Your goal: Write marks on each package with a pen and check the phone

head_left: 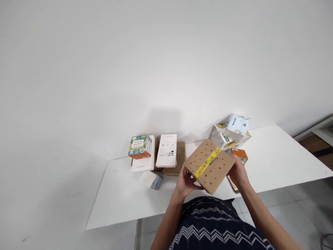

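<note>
Above the near edge of the white table (pixel 277 158), I see the left hand (pixel 186 182) and right hand (pixel 238 174) gripping a perforated brown cardboard box (pixel 209 165) with a yellow tape band, held tilted (off the surface). Behind it stand a white box (pixel 167 150), an orange-green carton (pixel 140 146) and a white-blue pack (pixel 238 124). An orange box (pixel 239 154) is partly hidden; contents can't be made out.

White table (pixel 277 158) against white wall (pixel 103 64), tiled floor (pixel 302 217).
</note>
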A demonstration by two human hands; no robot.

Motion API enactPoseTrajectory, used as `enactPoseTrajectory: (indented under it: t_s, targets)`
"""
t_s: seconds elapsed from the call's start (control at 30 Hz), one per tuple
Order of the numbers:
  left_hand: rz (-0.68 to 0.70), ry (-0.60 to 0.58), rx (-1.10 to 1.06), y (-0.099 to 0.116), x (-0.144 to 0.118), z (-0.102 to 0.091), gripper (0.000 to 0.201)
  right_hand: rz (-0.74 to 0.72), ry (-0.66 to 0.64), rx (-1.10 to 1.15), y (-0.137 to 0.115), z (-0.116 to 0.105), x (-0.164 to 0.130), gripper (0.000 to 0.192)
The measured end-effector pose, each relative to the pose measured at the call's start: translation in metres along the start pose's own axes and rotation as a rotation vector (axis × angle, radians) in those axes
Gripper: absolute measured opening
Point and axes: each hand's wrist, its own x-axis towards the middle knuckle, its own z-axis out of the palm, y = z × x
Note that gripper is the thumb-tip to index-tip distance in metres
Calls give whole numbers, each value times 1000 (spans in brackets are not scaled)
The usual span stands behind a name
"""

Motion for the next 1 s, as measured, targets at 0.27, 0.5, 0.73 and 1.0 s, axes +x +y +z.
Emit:
enactPoseTrajectory:
  t_s: [0.27, 0.5, 0.73, 1.0]
  targets:
    - [36, 38, -51, -1, 4, 0, 51, 115, -56, 6, 1, -8, 3, 26]
    - [398, 172, -96, -6, 6, 3, 38, 448, -169, 8, -6, -21, 3, 35]
    - [238, 42, -91, -10, 2, 3, 37, 550, -193, 138, -10, -24, 2, 39]
    - [44, 165, 168, -16, 14, -14, 49, 364, -208, 9, -5, -28, 5, 43]
